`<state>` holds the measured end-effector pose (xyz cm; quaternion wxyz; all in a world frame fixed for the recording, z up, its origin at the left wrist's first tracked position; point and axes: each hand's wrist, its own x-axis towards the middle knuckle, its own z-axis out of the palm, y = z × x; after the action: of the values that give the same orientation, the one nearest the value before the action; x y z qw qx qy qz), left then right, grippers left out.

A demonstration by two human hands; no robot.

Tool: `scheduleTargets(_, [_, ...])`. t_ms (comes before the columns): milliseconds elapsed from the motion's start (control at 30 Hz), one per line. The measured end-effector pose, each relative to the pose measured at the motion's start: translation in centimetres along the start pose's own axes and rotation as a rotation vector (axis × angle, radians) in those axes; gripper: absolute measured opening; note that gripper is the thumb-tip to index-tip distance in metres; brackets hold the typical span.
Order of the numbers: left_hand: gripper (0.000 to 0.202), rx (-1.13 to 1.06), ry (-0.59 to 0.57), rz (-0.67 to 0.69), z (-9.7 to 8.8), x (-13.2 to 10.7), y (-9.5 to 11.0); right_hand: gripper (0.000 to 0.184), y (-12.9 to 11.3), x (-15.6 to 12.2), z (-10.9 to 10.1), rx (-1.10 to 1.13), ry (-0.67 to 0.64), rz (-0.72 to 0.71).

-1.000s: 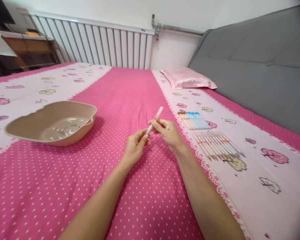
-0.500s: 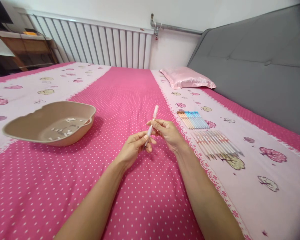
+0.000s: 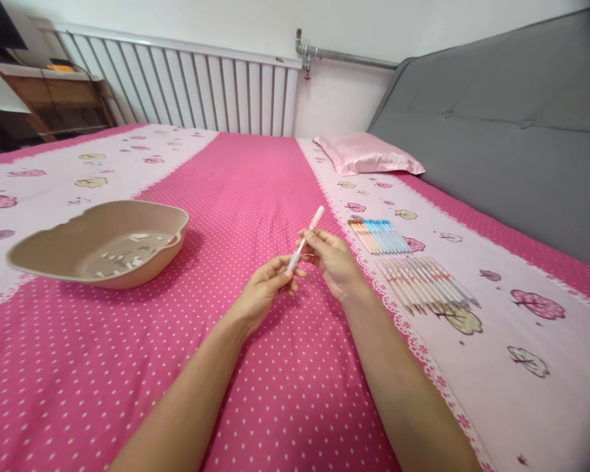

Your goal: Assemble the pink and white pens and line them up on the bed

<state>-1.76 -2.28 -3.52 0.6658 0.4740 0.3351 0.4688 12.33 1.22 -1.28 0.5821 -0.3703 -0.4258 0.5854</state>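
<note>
Both hands grip one slim pen (image 3: pixel 296 259), held slantwise above the pink dotted bed cover. Its pale barrel runs down to the left, and a pinkish section points up and away. My left hand (image 3: pixel 270 282) pinches the lower end, which its fingers partly hide. Higher up, my right hand (image 3: pixel 330 255) closes thumb and fingers round the middle. Just right of it lies a neat row of pens with blue and orange ends (image 3: pixel 379 236). Nearer to me is a second row of whitish pens (image 3: pixel 425 283) with clear, reddish-marked upper parts.
A beige basin (image 3: pixel 98 229) stands on the bed at left, with several small white pieces on its bottom. A pink pillow (image 3: pixel 368 154) lies at the far right against a grey padded headboard (image 3: pixel 511 111). Beyond the bed are a white radiator (image 3: pixel 191 85) and a wooden desk (image 3: pixel 54 98).
The pen's upper end has swung a little to the right, so it leans more. Its lower tip no longer shows below my left fingers. Both pen rows and the basin stay put.
</note>
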Motion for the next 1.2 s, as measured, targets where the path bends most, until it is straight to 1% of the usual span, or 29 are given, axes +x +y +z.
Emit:
scheduleTargets(133, [0.021, 0.121, 0.042, -0.047, 0.1, 0.1, -0.1, 0.013, 0.1, 0.3, -0.2, 0.022, 0.127, 0.008])
scheduleTargets(200, [0.02, 0.148, 0.058, -0.068, 0.0, 0.1, -0.2, 0.012, 0.1, 0.4, -0.4, 0.031, 0.183, 0.025])
scheduleTargets(333, [0.017, 0.173, 0.059, -0.099, 0.0, 0.2, -0.3, 0.017, 0.2, 0.6, -0.7, 0.068, 0.269, 0.102])
scheduleTargets(433, [0.014, 0.173, 0.06, -0.109, 0.0, 0.2, -0.4, 0.017, 0.8, 1.0, -1.0, 0.121, 0.29, 0.127])
scheduleTargets(500, [0.014, 0.165, 0.072, -0.111, -0.1, 0.1, -0.5, 0.019, 1.5, 1.3, -1.4, 0.088, 0.26, 0.159])
scheduleTargets(600, [0.014, 0.153, 0.106, -0.112, -0.1, 0.2, -0.5, 0.022, 2.8, 1.8, -1.9, -0.048, 0.183, 0.217])
scheduleTargets(667, [0.015, 0.156, 0.139, -0.102, -0.1, 0.3, -0.4, 0.02, 3.6, 1.9, -2.1, -0.131, 0.122, 0.247])
scheduleTargets(800, [0.018, 0.171, 0.189, -0.078, 0.0, 0.4, -0.4, 0.017, 4.6, 1.7, -2.3, -0.289, 0.028, 0.25])
scheduleTargets(900, [0.02, 0.156, 0.225, -0.071, 0.1, 0.5, -0.5, 0.018, 4.0, 1.3, -2.0, -0.366, 0.017, 0.188])
scheduleTargets(967, [0.022, 0.148, 0.263, -0.056, 0.0, 0.6, -0.6, 0.023, 3.1, 0.9, -1.6, -0.42, 0.028, 0.122])
scheduleTargets(1000, [0.023, 0.146, 0.275, -0.044, 0.0, 0.6, -0.6, 0.027, 2.6, 0.7, -1.3, -0.431, 0.011, 0.1])
scheduleTargets(1067, [0.026, 0.146, 0.279, -0.016, -0.1, 0.6, -0.7, 0.031, 1.7, 0.2, -0.8, -0.391, -0.095, 0.11])
scheduleTargets(1133, [0.029, 0.162, 0.272, 0.011, -0.2, 0.7, -0.8, 0.027, 1.3, -0.1, -0.3, -0.327, -0.176, 0.13])
scheduleTargets(1167, [0.032, 0.175, 0.269, 0.023, -0.2, 0.7, -0.8, 0.025, 1.2, -0.2, -0.2, -0.307, -0.174, 0.124])
scheduleTargets(1200, [0.034, 0.187, 0.268, 0.031, -0.3, 0.7, -0.9, 0.023, 1.1, -0.2, -0.1, -0.299, -0.143, 0.107])
